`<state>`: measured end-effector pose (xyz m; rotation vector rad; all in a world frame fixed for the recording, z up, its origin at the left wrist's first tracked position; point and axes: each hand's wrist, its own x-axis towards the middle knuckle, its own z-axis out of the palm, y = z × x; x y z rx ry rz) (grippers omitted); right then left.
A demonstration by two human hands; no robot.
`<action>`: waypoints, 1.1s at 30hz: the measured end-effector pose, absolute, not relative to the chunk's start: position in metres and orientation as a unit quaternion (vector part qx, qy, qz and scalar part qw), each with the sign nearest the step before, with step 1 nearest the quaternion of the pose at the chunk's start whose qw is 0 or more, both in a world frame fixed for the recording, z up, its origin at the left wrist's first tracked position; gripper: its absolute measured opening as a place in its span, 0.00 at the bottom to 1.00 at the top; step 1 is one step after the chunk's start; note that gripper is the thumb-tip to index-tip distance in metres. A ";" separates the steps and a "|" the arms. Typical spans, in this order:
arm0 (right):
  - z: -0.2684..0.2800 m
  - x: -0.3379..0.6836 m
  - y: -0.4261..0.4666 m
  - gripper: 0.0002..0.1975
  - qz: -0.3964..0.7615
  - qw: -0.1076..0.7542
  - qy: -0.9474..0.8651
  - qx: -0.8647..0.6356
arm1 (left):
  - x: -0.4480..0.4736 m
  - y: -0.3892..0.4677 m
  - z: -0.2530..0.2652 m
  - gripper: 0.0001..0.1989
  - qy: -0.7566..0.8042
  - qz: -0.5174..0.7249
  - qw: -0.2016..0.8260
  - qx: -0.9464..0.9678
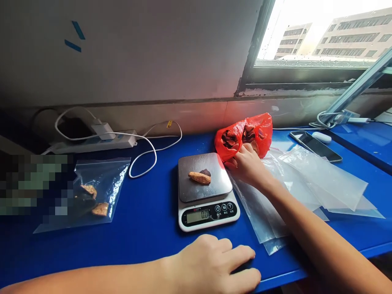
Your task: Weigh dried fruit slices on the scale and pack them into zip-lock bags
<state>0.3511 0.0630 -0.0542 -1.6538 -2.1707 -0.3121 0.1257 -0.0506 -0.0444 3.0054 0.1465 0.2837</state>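
My right hand (247, 164) reaches into the mouth of a red plastic bag (266, 128) of brown, dried, bark-like pieces (230, 139). Its fingers are curled, with their tips hidden among the pieces. My left hand (219, 263) rests at the table's front edge, holding nothing, fingers loosely spread. Between the hands stands a white digital kitchen scale (183, 222) with a metal plate. Lying on that plate are a long tan dried piece (199, 177) and a dark one (206, 172) behind it. The scale's display appears to read 0.0.
At left lies a clear zip bag (107, 175) with tan pieces inside. Several clear bags (330, 175) are spread at right, near a phone (317, 146) and a white case (321, 137). A power strip (122, 139) and white cable (154, 157) run along the wall on the blue table (147, 228).
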 end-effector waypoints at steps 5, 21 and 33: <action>-0.051 0.350 0.066 0.07 -0.103 0.188 -0.773 -0.598 | 0.126 -0.051 -0.037 0.14 0.041 0.075 0.076 0.993; -0.001 0.316 0.007 0.13 0.126 0.580 -0.675 -0.439 | 0.129 -0.051 -0.057 0.11 0.053 0.135 0.054 0.988; -0.023 0.306 0.020 0.15 0.293 0.441 -0.649 -0.547 | 0.129 -0.049 -0.056 0.12 0.043 0.120 0.080 0.989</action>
